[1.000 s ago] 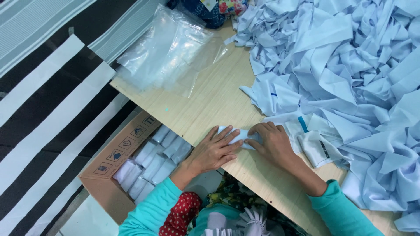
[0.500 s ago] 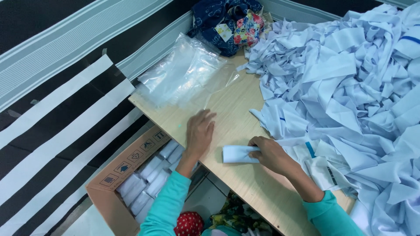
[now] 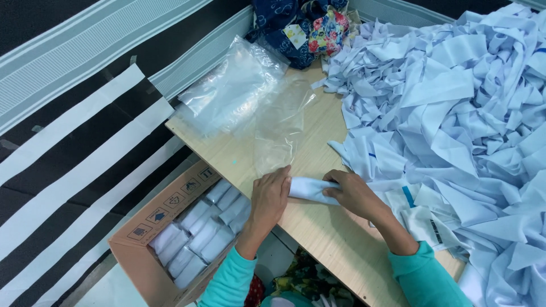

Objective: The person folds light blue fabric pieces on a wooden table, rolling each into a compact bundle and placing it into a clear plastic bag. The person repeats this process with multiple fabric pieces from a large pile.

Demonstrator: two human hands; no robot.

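A folded pale blue cloth bundle [image 3: 311, 189] lies on the wooden table [image 3: 318, 233] between my hands. My right hand [image 3: 351, 193] grips its right end. My left hand [image 3: 269, 196] holds the mouth of a clear plastic bag [image 3: 280, 133] against the bundle's left end. The bag stretches away from me across the tabletop.
A big heap of pale blue cloth pieces [image 3: 455, 113] covers the table's right side. A stack of clear bags [image 3: 227, 88] lies at the far left corner. A cardboard box [image 3: 170, 239] with several packed bundles stands on the striped floor below the table edge. Patterned fabric [image 3: 307, 28] sits at the far end.
My left hand reached out to the clear bags, then came back with one bag to the bundle. My right hand kept hold of the folded cloth.
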